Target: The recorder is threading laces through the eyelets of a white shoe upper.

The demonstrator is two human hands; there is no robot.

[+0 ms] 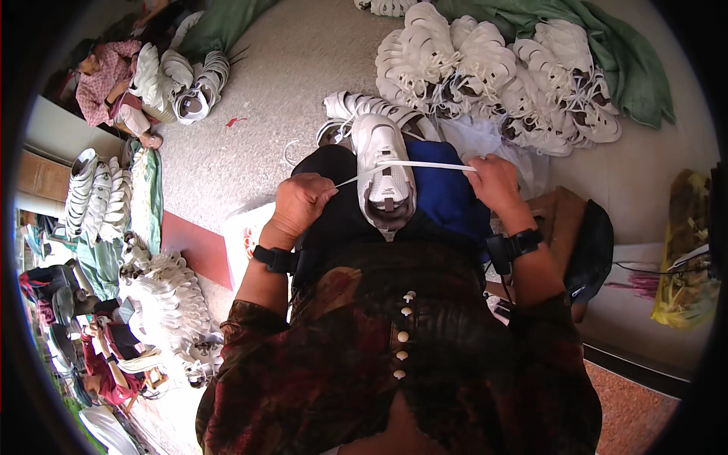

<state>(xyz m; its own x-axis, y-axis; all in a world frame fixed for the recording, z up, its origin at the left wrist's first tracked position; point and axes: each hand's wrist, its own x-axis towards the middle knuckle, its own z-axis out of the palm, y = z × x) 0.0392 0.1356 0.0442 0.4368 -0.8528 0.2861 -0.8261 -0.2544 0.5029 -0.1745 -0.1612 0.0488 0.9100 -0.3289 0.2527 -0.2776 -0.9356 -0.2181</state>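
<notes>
A white shoe upper (383,144) with grey parts rests on my lap, its toe pointing away from me. One white shoelace (432,164) runs across it, drawn out to both sides. My left hand (301,203) is closed on one end of the lace, just left of the shoe. The other end is pinched in my right hand (493,182), farther out to the right. Between the hands the lace looks nearly straight. More white shoe uppers (379,108) lie just beyond my knees, partly hidden by the shoe on my lap.
Heaps of white shoe uppers (485,68) lie at the far right beside a green cloth (629,57). More stacked uppers (163,299) are on the left. A person (106,83) sits at the far left, and others at the lower left. A wooden stool (557,220) stands at my right.
</notes>
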